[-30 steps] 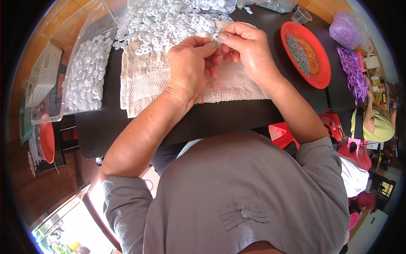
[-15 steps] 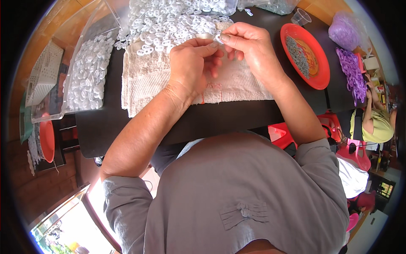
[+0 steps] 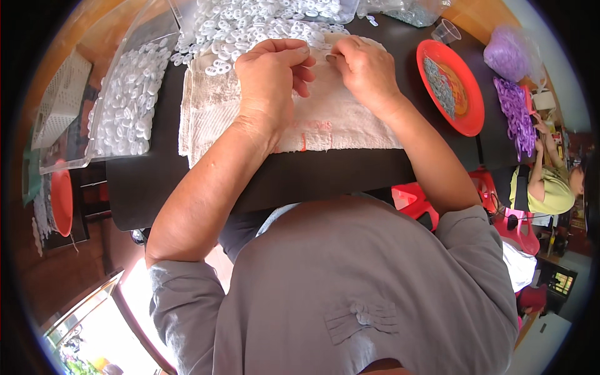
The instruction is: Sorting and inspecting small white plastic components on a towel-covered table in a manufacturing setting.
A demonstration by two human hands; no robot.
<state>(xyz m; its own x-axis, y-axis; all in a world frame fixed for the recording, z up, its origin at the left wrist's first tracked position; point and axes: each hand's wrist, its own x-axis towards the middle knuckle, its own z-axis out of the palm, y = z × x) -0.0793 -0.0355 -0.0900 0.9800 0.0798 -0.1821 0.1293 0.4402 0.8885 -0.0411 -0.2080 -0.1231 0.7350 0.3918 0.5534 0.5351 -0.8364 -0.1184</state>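
Observation:
Small white oval plastic pieces with holes (image 3: 269,28) lie heaped at the far side of a folded beige towel (image 3: 212,119). Over the towel's far part is my left hand (image 3: 267,72), its thumb against the index finger and the other fingers loosely curled; whatever it pinches, if anything, is hidden. To its right, apart from it, my right hand (image 3: 367,67) has thumb and index finger closed on a small white plastic piece (image 3: 330,58), only partly visible.
A clear bin (image 3: 128,109) of white pieces stands left. Right are a red plate (image 3: 476,103) with small grey metal parts, a clear cup (image 3: 445,31), a purple bundle (image 3: 514,115) and a purple bag (image 3: 505,53). A person in yellow-green (image 3: 551,192) sits far right.
My hands, which met over a white piece, have drawn apart: the left moved slightly left, the right a little right and nearer. The whole view has shifted slightly.

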